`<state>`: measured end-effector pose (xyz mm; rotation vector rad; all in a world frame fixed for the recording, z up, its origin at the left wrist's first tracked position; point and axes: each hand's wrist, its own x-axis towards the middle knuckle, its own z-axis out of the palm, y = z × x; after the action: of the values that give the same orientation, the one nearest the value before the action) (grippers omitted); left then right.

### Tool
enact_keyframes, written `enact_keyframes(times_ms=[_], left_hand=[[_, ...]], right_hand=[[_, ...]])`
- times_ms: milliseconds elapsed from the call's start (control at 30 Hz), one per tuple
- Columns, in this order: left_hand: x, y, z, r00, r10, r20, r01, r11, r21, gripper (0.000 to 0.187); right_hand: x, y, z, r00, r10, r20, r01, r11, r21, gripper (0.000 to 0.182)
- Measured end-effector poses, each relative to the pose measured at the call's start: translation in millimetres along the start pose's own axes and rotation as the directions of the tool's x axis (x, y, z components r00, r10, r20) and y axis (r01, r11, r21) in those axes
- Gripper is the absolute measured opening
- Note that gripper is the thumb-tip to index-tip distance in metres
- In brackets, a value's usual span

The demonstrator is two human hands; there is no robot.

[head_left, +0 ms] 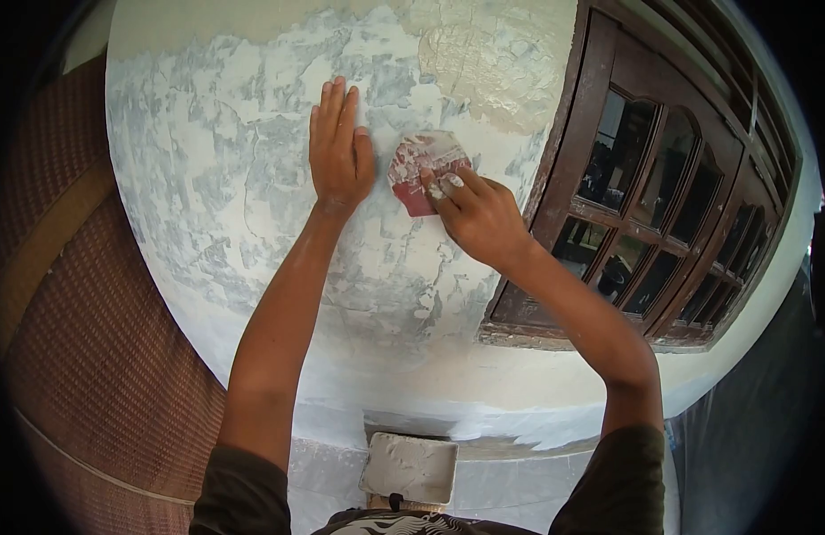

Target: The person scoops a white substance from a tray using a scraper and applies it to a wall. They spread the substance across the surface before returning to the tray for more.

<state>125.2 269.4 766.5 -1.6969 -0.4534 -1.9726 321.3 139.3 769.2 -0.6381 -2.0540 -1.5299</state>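
My left hand point(341, 152) lies flat against the wall point(225, 178), its fingers stretched upward and close together. To its right, my right hand point(470, 209) grips a red putty scraper point(417, 178), which rests on or very near the wall. White paste is smeared over the scraper and on the fingers of that hand. The wall has patchy white and grey putty across its middle, with rough beige plaster point(493, 62) showing at the upper right. Below, near my body, a tray point(452, 477) holds pale putty.
A dark brown wooden window point(600, 218) with glass panes borders the wall on the right. On the left hangs a woven brown mat point(100, 357) with a wooden strip across it. Grey floor tiles point(511, 486) show at the bottom, around the tray.
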Motion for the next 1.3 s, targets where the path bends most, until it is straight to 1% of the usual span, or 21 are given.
enact_keyframes(times_ms=[67, 100, 133, 200, 233, 300, 333, 400, 500, 533, 600, 667, 733, 800, 833, 900, 933, 1067, 1133, 1200, 1300], left_hand=[[0.9, -0.1, 0.8, 1.000, 0.000, -0.001, 0.000, 1.000, 0.008, 0.048], [0.9, -0.1, 0.9, 1.000, -0.002, -0.002, 0.002, 1.000, 0.013, 0.048], [0.2, 0.4, 0.8, 1.000, -0.006, 0.000, 0.006, 1.000, 0.017, 0.048], [0.0, -0.3, 0.8, 1.000, -0.001, -0.002, 0.001, 1.000, 0.022, 0.048], [0.2, -0.4, 0.8, 1.000, 0.006, -0.008, -0.006, 1.000, 0.027, 0.048], [0.6, 0.7, 0.8, 1.000, 0.003, -0.006, -0.003, 1.000, 0.029, 0.048], [0.8, 1.3, 0.5, 1.000, -0.001, -0.007, 0.001, 1.000, 0.029, 0.048], [0.9, 1.2, 1.0, 1.000, 0.001, -0.005, 0.000, 0.999, 0.032, 0.048], [-0.1, 1.0, 0.2, 1.000, -0.003, -0.005, 0.003, 0.999, 0.035, 0.049], [0.7, 1.1, 0.9, 1.000, 0.000, -0.006, 0.000, 1.000, 0.030, 0.049], [1.3, 0.8, 1.6, 1.000, -0.001, -0.005, 0.002, 0.999, 0.045, 0.049], [0.5, 0.9, 1.7, 1.000, -0.009, 0.002, 0.009, 0.998, 0.060, 0.049], [0.7, 2.8, 1.1, 1.000, -0.006, -0.006, 0.007, 0.999, 0.049, 0.048], [1.0, 2.9, 1.1, 1.000, 0.000, -0.006, 0.001, 0.998, 0.056, 0.048], [1.2, 2.6, 0.6, 1.000, 0.006, -0.008, -0.006, 0.998, 0.060, 0.048], [1.5, 2.7, 0.1, 1.000, 0.004, -0.007, -0.004, 0.998, 0.065, 0.048], [1.4, 3.1, 0.3, 1.000, 0.003, -0.008, -0.002, 0.998, 0.064, 0.048], [0.7, 3.2, -0.3, 1.000, 0.006, -0.008, -0.005, 0.998, 0.063, 0.048], [1.5, 3.1, 0.8, 1.000, 0.000, -0.007, 0.000, 0.998, 0.059, 0.048], [1.6, 2.5, 0.8, 1.000, 0.003, -0.005, -0.002, 0.998, 0.065, 0.048], [0.9, 4.1, 0.7, 1.000, 0.003, -0.003, -0.003, 0.998, 0.069, 0.048]], right_hand=[[20.2, 20.3, -10.3, 0.983, 0.001, -0.183, -0.015, 0.997, -0.071, 0.030], [34.4, 33.5, -16.2, 0.970, 0.047, -0.238, -0.068, 0.994, -0.080, 0.026], [43.3, 48.2, -19.6, 0.968, 0.092, -0.235, -0.117, 0.988, -0.097, 0.022], [60.1, 70.6, -21.0, 0.961, 0.103, -0.257, -0.154, 0.971, -0.184, 0.014], [60.6, 76.7, -16.2, 0.961, 0.105, -0.257, -0.155, 0.972, -0.180, 0.014], [55.9, 81.9, -5.5, 0.986, 0.106, -0.130, -0.135, 0.962, -0.239, 0.007], [47.6, 76.5, -0.2, 0.985, 0.108, -0.131, -0.137, 0.962, -0.237, 0.007], [26.0, 52.8, 6.8, 0.996, 0.074, -0.044, -0.080, 0.982, -0.168, 0.003], [-3.4, 9.5, 6.5, 1.000, 0.016, 0.020, -0.014, 0.994, -0.107, 0.008], [-11.9, 1.8, 6.0, 0.999, -0.012, 0.036, 0.013, 1.000, -0.027, 0.010], [-2.6, 4.4, -5.4, 0.997, -0.037, -0.061, 0.036, 0.999, -0.013, 0.010], [22.5, 27.9, -16.5, 0.979, -0.003, -0.206, -0.017, 0.995, -0.096, 0.008], [46.0, 54.5, -25.6, 0.969, 0.102, -0.225, -0.130, 0.985, -0.113, 0.006], [57.3, 79.3, -21.7, 0.973, 0.107, -0.206, -0.149, 0.968, -0.202, 0.006], [57.3, 84.1, -17.0, 0.972, 0.106, -0.208, -0.148, 0.969, -0.198, 0.006], [52.3, 85.8, -4.4, 0.990, 0.092, -0.110, -0.117, 0.963, -0.243, 0.004], [43.5, 80.2, 1.1, 0.990, 0.093, -0.109, -0.117, 0.963, -0.241, 0.004], [3.8, 21.7, -3.6, 0.995, 0.037, 0.098, -0.026, 0.993, -0.116, 0.002], [-6.6, 2.5, -8.9, 0.998, -0.027, 0.050, 0.028, 0.999, -0.017, 0.005], [2.6, 8.7, -20.7, 0.999, -0.046, -0.011, 0.046, 0.999, -0.001, 0.006], [34.4, 46.4, -29.8, 0.984, 0.089, -0.152, -0.105, 0.990, -0.098, 0.003]])
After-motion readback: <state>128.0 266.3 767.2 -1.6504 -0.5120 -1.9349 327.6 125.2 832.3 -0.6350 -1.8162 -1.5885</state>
